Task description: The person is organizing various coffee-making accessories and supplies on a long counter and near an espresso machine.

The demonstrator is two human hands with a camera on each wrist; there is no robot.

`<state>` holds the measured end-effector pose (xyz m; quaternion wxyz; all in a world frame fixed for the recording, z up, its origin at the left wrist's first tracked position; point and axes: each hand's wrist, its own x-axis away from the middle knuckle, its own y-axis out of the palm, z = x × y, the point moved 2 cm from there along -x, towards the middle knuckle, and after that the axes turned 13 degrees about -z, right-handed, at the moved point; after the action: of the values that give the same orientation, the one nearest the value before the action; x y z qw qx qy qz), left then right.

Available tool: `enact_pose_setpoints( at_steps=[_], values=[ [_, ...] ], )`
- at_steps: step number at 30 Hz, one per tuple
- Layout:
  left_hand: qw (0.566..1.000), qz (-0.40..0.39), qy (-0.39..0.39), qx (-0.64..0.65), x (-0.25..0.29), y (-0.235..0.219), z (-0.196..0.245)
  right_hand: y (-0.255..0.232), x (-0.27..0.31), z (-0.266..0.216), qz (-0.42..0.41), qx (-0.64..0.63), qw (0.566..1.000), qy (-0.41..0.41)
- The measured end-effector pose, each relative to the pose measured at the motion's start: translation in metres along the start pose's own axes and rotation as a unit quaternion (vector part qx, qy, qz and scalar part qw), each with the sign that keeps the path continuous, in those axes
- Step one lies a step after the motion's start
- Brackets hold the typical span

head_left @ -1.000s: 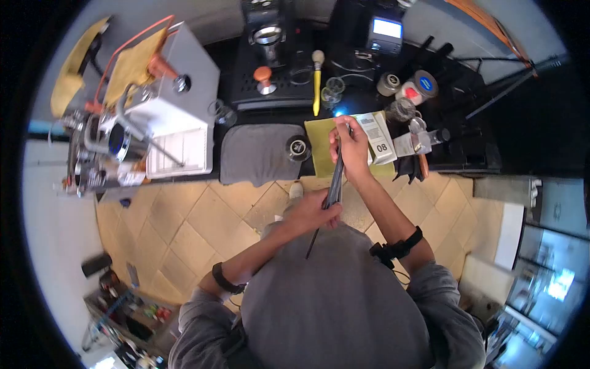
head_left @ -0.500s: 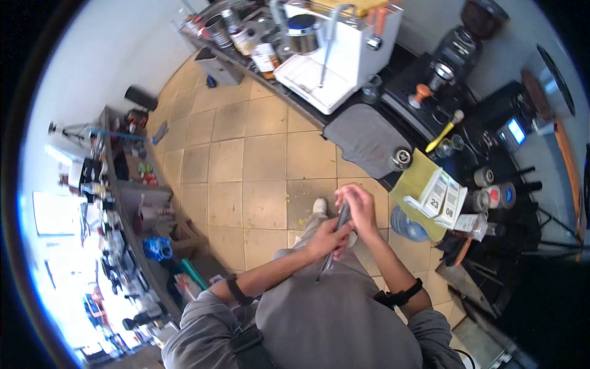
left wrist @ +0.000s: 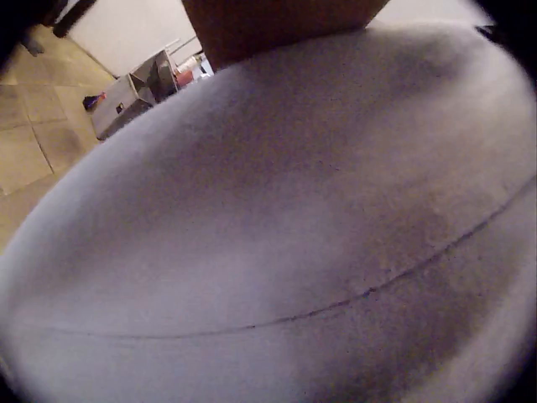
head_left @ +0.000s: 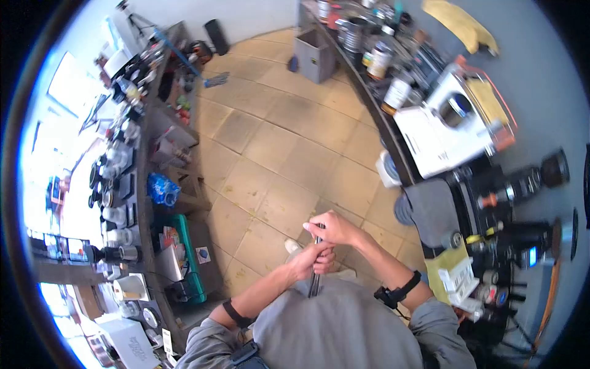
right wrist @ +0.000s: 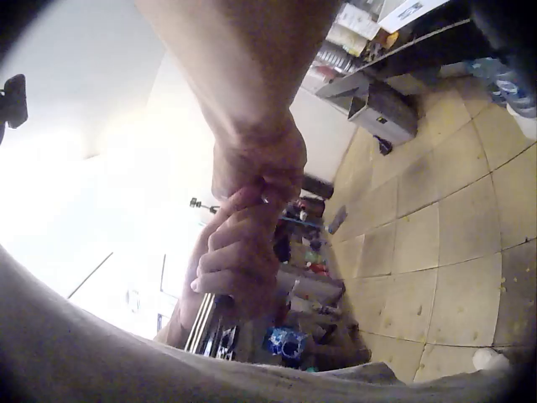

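Note:
Low in the head view, close to my grey shirt, my two hands meet around a bundle of thin, shiny metal rods (head_left: 316, 284). My left hand (head_left: 311, 261) grips the bundle lower down, its fingers curled round it. Above, my right hand (head_left: 337, 228) holds the upper end, which it mostly covers. From the right wrist, the left hand (right wrist: 239, 256) shows with curled fingers, and the rods (right wrist: 210, 329) stick out below it towards the shirt. The left wrist view is mostly filled by the shirt (left wrist: 268, 201); the left hand is hidden there.
On the right runs a counter with a white espresso machine (head_left: 424, 138), a grey mat (head_left: 431, 209) and a yellow-green cloth (head_left: 437, 277). Shelves with a blue bag (head_left: 163, 189) and a green crate (head_left: 195, 261) line the left. A grey bin (head_left: 315, 56) stands ahead on the tiled floor.
The head view has turned left, from facing the counter to facing the floor and left shelves. My hands have come closer together on the bundle, the right hand now just above the left.

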<state>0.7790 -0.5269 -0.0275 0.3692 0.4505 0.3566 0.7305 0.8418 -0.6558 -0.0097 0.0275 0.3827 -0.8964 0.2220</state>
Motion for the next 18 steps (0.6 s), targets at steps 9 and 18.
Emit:
enact_pose_setpoints(
  at_steps=[9, 18],
  values=[
    [0.998, 0.016, 0.05, -0.039, 0.121, -0.094, 0.151, -0.01, -0.217, -0.083, -0.179, -0.141, 0.974, 0.003],
    [0.956, 0.161, 0.15, -0.195, 0.145, -0.154, 0.282, -0.035, -0.362, -0.113, -0.103, -0.034, 0.984, -0.143]
  ],
)
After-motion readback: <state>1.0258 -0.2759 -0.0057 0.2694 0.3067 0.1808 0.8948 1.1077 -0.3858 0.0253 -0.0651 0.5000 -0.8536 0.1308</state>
